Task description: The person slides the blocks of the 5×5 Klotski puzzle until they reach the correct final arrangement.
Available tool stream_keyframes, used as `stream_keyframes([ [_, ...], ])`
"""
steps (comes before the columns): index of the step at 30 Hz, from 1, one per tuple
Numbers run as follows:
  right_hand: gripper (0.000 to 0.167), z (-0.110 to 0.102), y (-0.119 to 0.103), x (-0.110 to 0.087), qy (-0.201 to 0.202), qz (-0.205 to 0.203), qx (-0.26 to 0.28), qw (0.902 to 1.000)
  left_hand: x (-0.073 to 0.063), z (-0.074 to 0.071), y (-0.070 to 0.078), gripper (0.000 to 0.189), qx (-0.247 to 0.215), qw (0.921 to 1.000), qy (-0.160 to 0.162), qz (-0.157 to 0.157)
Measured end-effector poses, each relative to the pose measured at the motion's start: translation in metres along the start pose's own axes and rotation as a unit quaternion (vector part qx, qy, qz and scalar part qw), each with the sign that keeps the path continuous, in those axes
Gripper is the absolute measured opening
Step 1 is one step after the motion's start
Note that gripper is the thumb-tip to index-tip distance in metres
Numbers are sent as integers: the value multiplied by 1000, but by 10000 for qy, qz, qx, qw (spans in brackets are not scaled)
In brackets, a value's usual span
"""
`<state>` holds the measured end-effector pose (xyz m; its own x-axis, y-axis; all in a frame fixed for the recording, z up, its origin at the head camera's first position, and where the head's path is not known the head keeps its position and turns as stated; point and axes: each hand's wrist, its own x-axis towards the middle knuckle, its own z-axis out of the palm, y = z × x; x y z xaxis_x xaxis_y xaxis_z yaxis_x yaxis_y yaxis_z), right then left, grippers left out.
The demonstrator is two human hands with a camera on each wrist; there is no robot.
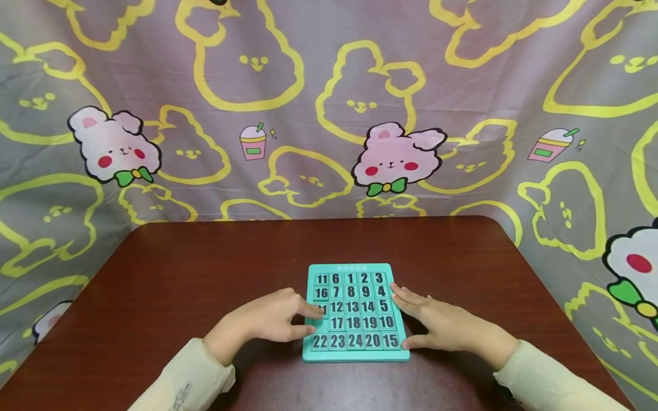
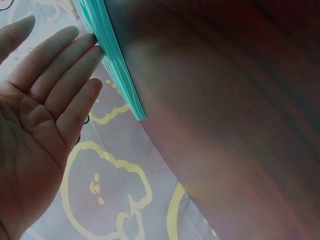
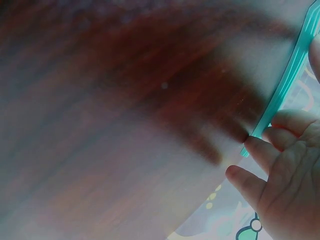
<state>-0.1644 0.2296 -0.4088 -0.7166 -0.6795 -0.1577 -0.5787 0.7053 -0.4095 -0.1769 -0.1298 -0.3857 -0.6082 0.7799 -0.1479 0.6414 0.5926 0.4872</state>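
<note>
Two arms: I see pale sleeves [image 1: 180, 377] reaching in from near left and near right, both wrists angled inward.
Left hand [image 1: 272, 317]: I read it as grasping nothing; index finger extended onto a partly covered tile [image 1: 325, 315] in the left column, thumb at the left rim.
Right hand [image 1: 447, 325]: unclenched, fingers straight, fingertips against the right edge, thumb at the near right corner.
Number board [image 1: 354, 356]: turquoise, flat on the brown table [image 1: 221, 257] between both hands; black-numbered tiles in five rows, one bare slot [image 1: 323, 326] left of 17.
</note>
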Motion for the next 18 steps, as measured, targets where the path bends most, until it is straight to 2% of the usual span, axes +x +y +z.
stream_keyframes([
  [8,93,0,0,0,0,-6,-9,10000,-6,2,7,32,-100,9998,11,189],
  [13,94,0,1,0,3,-15,-20,10000,-9,3,13,30,-207,9996,-41,200],
  [18,94,1,2,1,4,-40,-27,10000,-10,1,14,29,-119,9995,-45,305],
])
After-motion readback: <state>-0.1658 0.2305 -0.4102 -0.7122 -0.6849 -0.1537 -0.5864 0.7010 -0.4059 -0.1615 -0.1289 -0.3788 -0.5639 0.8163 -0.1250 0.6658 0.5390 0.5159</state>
